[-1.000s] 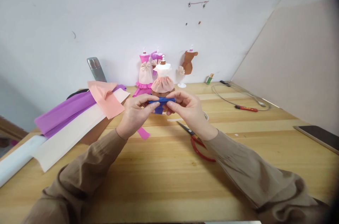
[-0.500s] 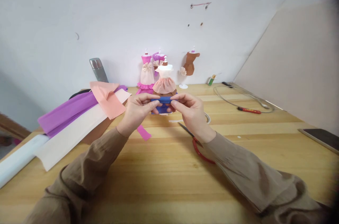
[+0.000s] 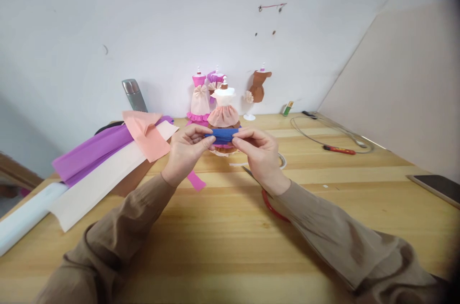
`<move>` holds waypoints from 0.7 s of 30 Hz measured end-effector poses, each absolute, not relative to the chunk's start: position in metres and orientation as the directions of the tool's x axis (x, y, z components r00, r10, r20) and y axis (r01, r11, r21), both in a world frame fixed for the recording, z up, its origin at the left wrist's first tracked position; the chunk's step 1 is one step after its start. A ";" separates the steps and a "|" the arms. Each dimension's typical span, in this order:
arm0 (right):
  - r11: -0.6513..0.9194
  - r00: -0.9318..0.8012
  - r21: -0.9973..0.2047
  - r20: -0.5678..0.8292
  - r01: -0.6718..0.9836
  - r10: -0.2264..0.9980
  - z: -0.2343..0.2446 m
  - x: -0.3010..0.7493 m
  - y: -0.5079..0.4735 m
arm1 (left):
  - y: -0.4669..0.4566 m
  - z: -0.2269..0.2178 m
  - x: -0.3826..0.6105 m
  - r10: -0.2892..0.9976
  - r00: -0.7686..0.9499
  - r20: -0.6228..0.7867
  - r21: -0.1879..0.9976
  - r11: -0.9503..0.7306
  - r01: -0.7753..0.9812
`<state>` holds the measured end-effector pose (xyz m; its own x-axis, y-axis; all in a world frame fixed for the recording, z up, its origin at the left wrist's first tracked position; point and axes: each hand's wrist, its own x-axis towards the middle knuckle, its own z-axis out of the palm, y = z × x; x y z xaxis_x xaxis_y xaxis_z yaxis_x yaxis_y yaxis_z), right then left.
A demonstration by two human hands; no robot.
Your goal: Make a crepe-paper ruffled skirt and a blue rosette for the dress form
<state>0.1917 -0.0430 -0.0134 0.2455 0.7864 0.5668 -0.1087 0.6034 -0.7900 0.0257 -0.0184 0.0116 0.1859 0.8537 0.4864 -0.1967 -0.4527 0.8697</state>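
Observation:
Between my hands is a small piece of blue crepe paper [image 3: 224,136] with folds running along its length. My left hand [image 3: 189,150] pinches its left end between thumb and fingers. At the right end, my right hand [image 3: 259,153] grips it the same way. Just behind the paper stands a miniature dress form [image 3: 223,115] in a white top and gathered peach skirt; its lower part is partly hidden by the blue piece and my fingers. Scissors with red handles [image 3: 273,208] lie under my right wrist, partly covered. A roll of white tape [image 3: 282,161] sits beside that hand.
Purple, cream and peach crepe paper sheets [image 3: 108,170] lie at the left, near a flask [image 3: 134,95]. More dress forms [image 3: 199,98] stand by the wall, one in brown [image 3: 258,88]. A cable [image 3: 305,137], a red-handled tool [image 3: 339,150] and a phone [image 3: 436,186] are at the right.
The blue paper has been folded up or drawn in: the part that hung below my fingers no longer shows, and the strip between them looks wider. Both hands stay nearly in place.

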 end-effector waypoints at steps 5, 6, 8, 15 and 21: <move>0.610 0.232 -0.786 0.578 -0.098 0.782 -0.017 0.195 -0.043 | -0.016 0.009 0.026 0.846 0.170 0.506 0.854 -0.463 -0.238; 0.604 0.230 -0.791 0.573 -0.094 0.787 -0.018 0.195 -0.042 | -0.016 0.009 0.026 0.845 0.172 0.507 0.853 -0.463 -0.240; 0.591 0.234 -0.802 0.560 -0.087 0.795 -0.021 0.196 -0.041 | -0.015 0.008 0.025 0.842 0.181 0.507 0.854 -0.464 -0.235; 0.586 0.268 -0.809 0.555 -0.046 0.787 -0.020 0.195 -0.042 | -0.015 0.007 0.027 0.858 0.166 0.486 0.867 -0.449 -0.215; 0.565 0.310 -0.825 0.536 -0.006 0.785 -0.017 0.192 -0.045 | -0.017 0.003 0.031 0.856 0.183 0.483 0.865 -0.434 -0.251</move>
